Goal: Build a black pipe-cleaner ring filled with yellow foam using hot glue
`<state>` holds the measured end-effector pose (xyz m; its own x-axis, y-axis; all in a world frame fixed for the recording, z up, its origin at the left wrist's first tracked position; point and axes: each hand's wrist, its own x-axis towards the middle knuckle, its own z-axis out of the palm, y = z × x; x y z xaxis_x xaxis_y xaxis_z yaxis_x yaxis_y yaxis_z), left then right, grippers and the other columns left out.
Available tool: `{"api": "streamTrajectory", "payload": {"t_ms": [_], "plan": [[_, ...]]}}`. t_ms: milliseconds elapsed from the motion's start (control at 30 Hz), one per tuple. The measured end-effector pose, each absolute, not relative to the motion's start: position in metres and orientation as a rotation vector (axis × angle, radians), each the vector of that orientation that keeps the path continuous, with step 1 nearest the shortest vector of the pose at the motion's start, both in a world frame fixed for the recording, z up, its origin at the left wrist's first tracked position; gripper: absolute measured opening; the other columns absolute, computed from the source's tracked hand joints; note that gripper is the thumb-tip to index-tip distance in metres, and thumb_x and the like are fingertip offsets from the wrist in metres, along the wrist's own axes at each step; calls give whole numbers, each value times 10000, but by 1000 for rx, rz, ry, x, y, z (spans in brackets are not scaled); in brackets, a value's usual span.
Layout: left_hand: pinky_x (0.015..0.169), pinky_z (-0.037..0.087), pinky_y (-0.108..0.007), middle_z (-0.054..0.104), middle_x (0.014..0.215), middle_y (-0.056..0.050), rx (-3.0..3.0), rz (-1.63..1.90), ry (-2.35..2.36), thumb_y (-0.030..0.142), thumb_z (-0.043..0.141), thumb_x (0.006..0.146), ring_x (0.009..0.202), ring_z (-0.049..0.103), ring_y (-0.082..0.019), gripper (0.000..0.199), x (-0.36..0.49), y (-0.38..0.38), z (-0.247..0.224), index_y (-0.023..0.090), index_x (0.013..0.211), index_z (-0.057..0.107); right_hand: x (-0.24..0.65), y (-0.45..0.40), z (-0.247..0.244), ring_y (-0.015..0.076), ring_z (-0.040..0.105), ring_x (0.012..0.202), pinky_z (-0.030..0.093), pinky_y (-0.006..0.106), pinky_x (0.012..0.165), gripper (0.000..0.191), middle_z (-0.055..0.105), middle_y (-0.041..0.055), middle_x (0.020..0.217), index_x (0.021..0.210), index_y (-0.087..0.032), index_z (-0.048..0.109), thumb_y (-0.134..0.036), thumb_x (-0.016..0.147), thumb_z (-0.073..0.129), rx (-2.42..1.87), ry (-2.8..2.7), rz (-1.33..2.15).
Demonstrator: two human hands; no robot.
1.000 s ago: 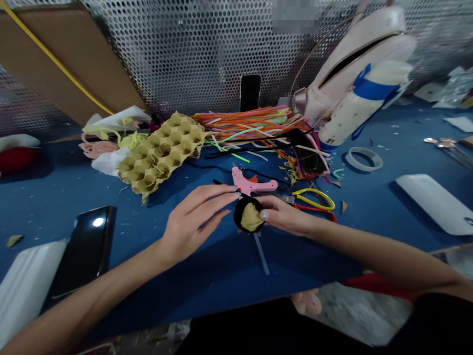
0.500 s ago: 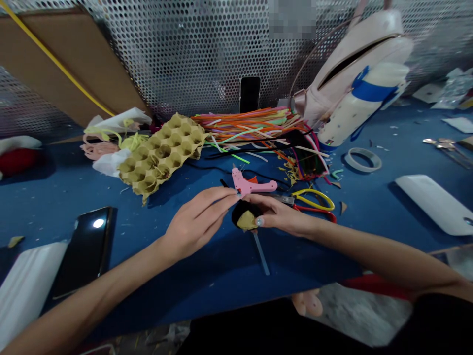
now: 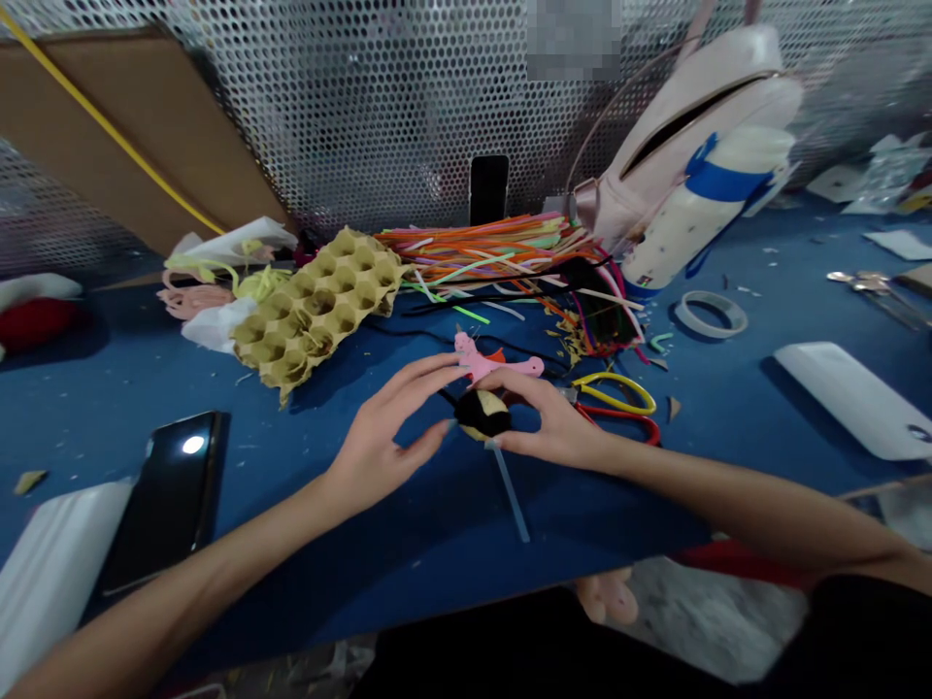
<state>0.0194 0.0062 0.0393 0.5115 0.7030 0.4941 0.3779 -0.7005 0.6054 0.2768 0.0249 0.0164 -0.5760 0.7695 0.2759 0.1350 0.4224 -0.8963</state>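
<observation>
A small round black and pale yellow piece (image 3: 483, 414) is between my hands near the middle of the blue table. My right hand (image 3: 557, 419) grips it between thumb and fingers from the right. My left hand (image 3: 385, 434) is at its left, thumb and fingers curved apart, the fingertips close to or touching its edge. Just behind the piece lies a pink glue gun (image 3: 484, 363), partly covered by my fingers. A translucent stick (image 3: 512, 493) extends toward the table's front edge. Right of my right hand are pliers with yellow and red handles (image 3: 618, 393).
Behind are an egg carton (image 3: 318, 306), colourful pipe cleaners (image 3: 473, 248), a standing phone (image 3: 488, 189) and a bottle (image 3: 699, 209). A black phone (image 3: 169, 495) lies left. At the right are a tape roll (image 3: 711, 315) and a white object (image 3: 851, 398).
The round piece has turned, so a black band now crosses its pale surface. My left thumb has spread from the fingers and come into view, and my right thumb has moved lower.
</observation>
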Motion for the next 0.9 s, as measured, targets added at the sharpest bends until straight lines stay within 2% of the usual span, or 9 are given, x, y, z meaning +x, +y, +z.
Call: {"api": "streamTrajectory", "payload": {"t_ms": [33,133,200,300,433,567,700,900], "plan": [[1223,481,-538,536,1589,-149,2263,1027,881,217,666,978,1488,524,-298,575,21,5,35,267,1530,511,277,25,16,218,653,1011,552,344,866,448,688,76,1147,1208,-194,633,-447,882,808,-769,-1996,1105],[1231,459,-579,327,1716,-179,2094,1052,847,334,847,850,1592,360,-373,952,28,1,19,308,1642,319,276,24,16,220,666,997,555,345,854,438,710,76,1139,1215,-194,638,-437,888,800,-780,-2020,1012],[1211,486,-564,271,1733,-187,1922,1172,817,342,901,796,1575,397,-374,1120,33,-1,9,352,1669,200,275,22,15,221,674,991,557,344,844,439,720,78,1143,1218,-198,640,-415,876,810,-786,-2050,976],[1191,511,-539,323,1703,-189,1702,1284,787,358,931,762,1494,523,-344,1207,39,-4,0,389,1668,134,274,19,14,235,688,1022,563,365,870,460,727,93,1186,1258,-201,635,-390,874,805,-788,-2101,939],[1177,520,-528,494,1604,-200,1516,1119,800,416,921,768,1436,590,-333,1129,43,-6,-4,333,1651,223,274,17,13,256,695,1079,562,413,943,480,724,114,1246,1289,-202,629,-381,876,798,-799,-2129,910],[1166,520,-530,638,1480,-200,1385,977,823,401,891,807,1340,674,-328,1016,45,-9,-2,269,1625,303,273,16,14,266,697,1096,560,441,978,480,725,115,1251,1297,-209,628,-373,877,791,-815,-2150,889],[1149,544,-489,689,1429,-177,1313,952,828,367,891,809,1295,710,-313,979,45,-10,5,254,1604,331,272,15,16,267,694,1090,559,443,982,478,730,111,1226,1275,-212,630,-423,882,803,-810,-2152,869],[1099,589,-458,736,1362,-148,1255,949,804,332,874,831,1230,746,-287,891,45,-10,14,255,1570,384,271,14,15,268,684,1097,557,446,996,451,722,109,1214,1277,-212,622,-402,901,785,-798,-2156,830]]}}
